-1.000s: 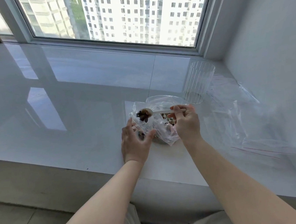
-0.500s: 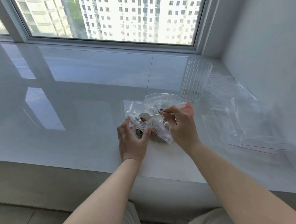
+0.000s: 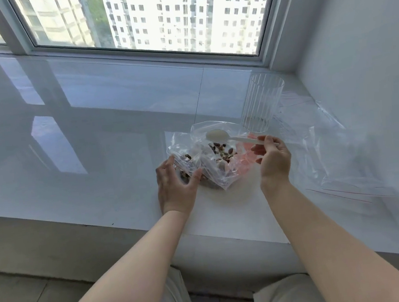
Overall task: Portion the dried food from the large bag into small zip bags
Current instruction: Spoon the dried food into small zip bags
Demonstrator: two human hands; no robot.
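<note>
Spoon [image 3: 231,137] is in the right hand [image 3: 273,160], handle pinched at the fingertips, white bowl looking empty and held just over the open mouth of the large bag [image 3: 219,158]. That bag sits near the front edge of the glossy white sill [image 3: 93,137], brown dried bits [image 3: 220,148] showing inside. Left hand [image 3: 176,185] has thumb and fingers curled on the small zip bag [image 3: 184,152] at its left side. Ribbed clear cup [image 3: 261,105] stands just beyond, spare zip bags [image 3: 329,152] lying to the right.
</note>
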